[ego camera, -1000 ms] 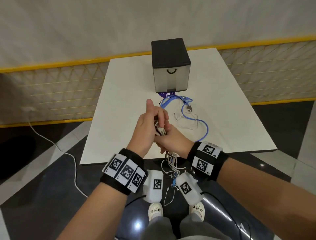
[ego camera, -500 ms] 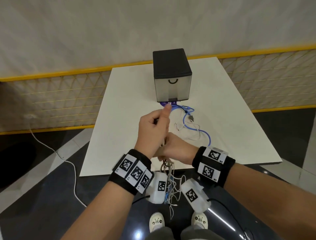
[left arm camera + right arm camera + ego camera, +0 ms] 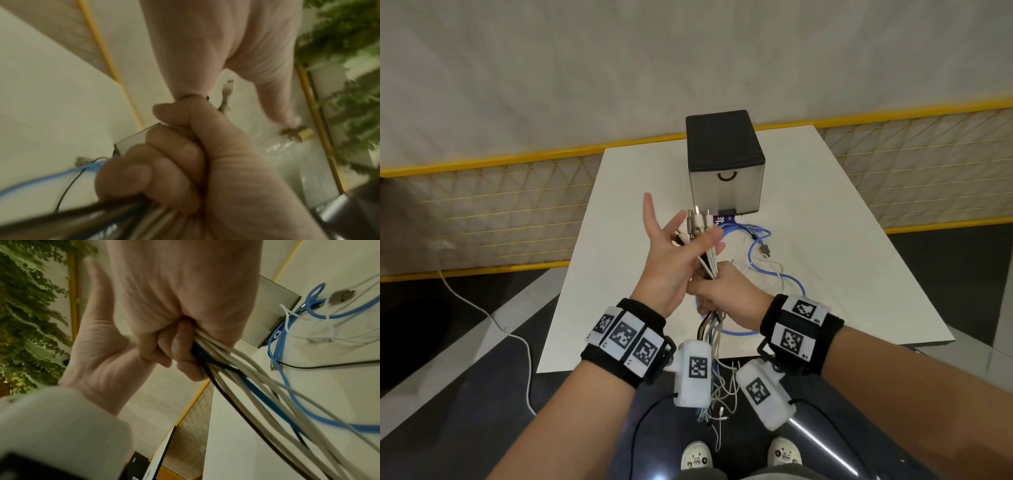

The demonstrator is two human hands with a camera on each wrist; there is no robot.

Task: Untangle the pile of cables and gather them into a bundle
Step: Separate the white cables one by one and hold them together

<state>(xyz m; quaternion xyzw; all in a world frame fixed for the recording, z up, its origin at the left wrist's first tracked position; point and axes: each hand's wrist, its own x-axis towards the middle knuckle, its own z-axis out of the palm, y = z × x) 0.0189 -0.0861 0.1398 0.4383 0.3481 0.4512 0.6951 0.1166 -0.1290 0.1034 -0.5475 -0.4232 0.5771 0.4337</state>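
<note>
My right hand (image 3: 722, 294) grips a bundle of white, grey, black and blue cables (image 3: 709, 265) in a fist above the table's near edge. The plugs (image 3: 698, 221) stick up past my left hand (image 3: 681, 240), which is spread flat with straight fingers lying against the bundle's upper part. The cable tails (image 3: 717, 394) hang down toward the floor between my wrists. The right wrist view shows the right hand's fingers (image 3: 180, 350) curled round the cables (image 3: 257, 394). In the left wrist view the right fist (image 3: 185, 162) holds the strands (image 3: 82, 217). A blue cable (image 3: 760, 240) and thin white cables (image 3: 768, 267) lie loose on the table.
A black-topped grey box (image 3: 724, 164) with a drawer handle stands at the middle of the white table (image 3: 859, 267), just behind the loose cables. A yellow-railed mesh fence (image 3: 500, 205) runs behind the table. A white cord (image 3: 517, 339) trails over the dark floor at left.
My left hand was curled against the bundle; now its fingers and thumb are spread straight. Both hands have lifted the bundle a little, and the plugs now show above the left fingers.
</note>
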